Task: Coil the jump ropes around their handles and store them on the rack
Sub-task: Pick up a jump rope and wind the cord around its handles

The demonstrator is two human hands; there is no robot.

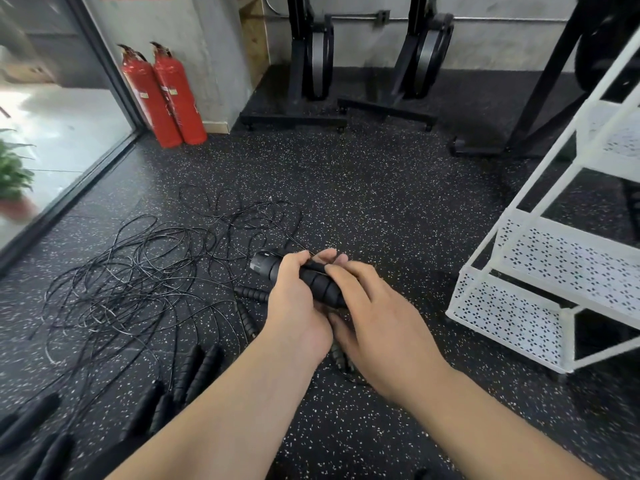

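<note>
My left hand (297,299) grips a pair of black ribbed jump rope handles (320,284), held together above the floor. My right hand (367,317) holds the same handles from the right, its fingertips pinching a thin black rope against them. A tangle of thin black ropes (145,271) sprawls on the floor to the left. More black handles (199,370) lie on the floor near my left forearm and at the bottom left. The white perforated metal rack (540,271) stands at the right, its shelves bare where visible.
Two red fire extinguishers (166,95) stand against the wall at the back left beside a glass door. Black gym machine bases (346,112) sit along the back wall. A potted plant (14,178) is outside at the far left. The floor is black speckled rubber.
</note>
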